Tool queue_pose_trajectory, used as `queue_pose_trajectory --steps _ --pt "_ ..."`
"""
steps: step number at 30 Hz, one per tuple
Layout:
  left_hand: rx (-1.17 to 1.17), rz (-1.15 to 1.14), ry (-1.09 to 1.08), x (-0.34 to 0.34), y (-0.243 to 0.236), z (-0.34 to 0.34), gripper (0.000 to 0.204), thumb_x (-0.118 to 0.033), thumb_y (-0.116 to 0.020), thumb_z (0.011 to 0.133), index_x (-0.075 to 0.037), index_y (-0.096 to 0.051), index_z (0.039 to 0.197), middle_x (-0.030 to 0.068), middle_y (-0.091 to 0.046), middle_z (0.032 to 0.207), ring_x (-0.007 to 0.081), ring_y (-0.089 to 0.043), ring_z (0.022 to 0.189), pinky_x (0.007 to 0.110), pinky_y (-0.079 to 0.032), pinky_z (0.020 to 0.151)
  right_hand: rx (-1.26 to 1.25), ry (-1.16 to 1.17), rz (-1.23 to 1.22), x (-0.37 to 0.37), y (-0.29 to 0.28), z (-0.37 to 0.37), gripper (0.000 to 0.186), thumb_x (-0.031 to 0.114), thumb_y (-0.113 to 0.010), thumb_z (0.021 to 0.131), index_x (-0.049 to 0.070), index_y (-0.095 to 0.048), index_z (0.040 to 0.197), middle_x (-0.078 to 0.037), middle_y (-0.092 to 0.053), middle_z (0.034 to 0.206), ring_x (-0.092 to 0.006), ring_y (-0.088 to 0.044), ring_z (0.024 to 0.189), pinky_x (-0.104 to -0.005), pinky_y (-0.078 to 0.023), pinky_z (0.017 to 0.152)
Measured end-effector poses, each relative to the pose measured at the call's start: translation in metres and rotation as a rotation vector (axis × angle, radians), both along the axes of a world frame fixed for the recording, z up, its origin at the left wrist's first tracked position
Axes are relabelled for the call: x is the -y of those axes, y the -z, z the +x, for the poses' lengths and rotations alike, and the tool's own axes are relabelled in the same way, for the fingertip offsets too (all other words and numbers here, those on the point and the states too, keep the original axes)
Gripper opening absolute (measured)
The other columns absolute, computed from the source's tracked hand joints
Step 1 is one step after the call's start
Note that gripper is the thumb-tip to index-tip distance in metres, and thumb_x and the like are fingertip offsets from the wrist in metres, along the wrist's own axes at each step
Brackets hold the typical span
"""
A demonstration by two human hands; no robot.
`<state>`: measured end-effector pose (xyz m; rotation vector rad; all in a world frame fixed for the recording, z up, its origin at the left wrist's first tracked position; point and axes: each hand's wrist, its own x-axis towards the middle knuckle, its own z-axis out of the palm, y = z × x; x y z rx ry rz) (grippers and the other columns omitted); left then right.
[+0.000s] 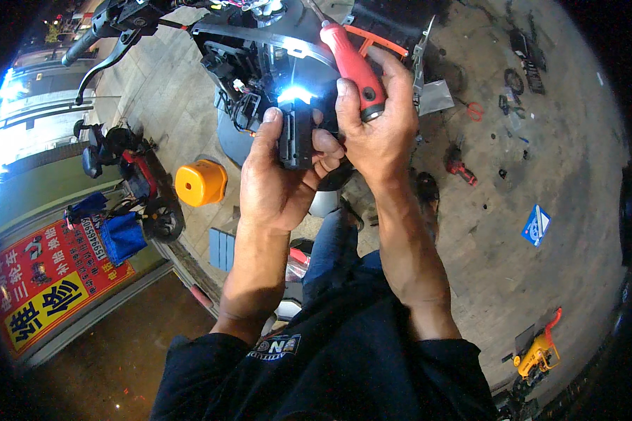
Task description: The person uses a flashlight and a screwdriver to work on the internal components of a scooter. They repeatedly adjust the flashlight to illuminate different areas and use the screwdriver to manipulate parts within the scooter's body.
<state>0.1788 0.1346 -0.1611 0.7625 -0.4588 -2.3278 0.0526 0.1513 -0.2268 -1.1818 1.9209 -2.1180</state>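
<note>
My left hand is wrapped round a small black rectangular plastic piece, upright at the centre of the view, with a bright white glare at its top end. My right hand, just beside it, grips a red-handled screwdriver whose metal shaft points up and away. Beyond both hands is a partly dismantled scooter front, with exposed wiring, dark panels and an orange-red plastic piece.
A yellow stool and parked scooter stand left, near a red signboard. On the right floor lie a red-and-black drill, cables, a blue-and-white packet and a yellow tool.
</note>
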Motion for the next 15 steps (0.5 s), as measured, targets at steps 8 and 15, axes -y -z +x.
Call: queue_pose_trajectory --steps 8,15 --pt "0.109 0.005 -0.048 -0.003 -0.002 -0.002 0.045 -0.04 -0.044 0.096 0.002 -0.053 0.109 0.0131 -0.061 0.077 0.0246 -0.06 0.073 0.037 -0.051 0.075 0.229 -0.009 -0.049 -0.006 0.006 0.01 0.044 0.018 -0.068 0.083 0.0 -0.049 0.118 -0.019 -0.063 0.094 -0.0284 -0.064 0.081 -0.0381 -0.052 0.073" --pt "0.136 -0.009 -0.068 0.0 -0.002 0.002 0.047 -0.042 -0.04 0.097 0.002 -0.054 0.106 0.0143 -0.065 0.079 0.0261 -0.064 0.073 0.035 -0.051 0.072 -0.015 0.193 -0.115 0.003 0.004 0.015 0.038 0.019 -0.065 0.084 0.001 -0.05 0.115 -0.018 -0.063 0.09 -0.0336 -0.064 0.075 -0.039 -0.051 0.068"
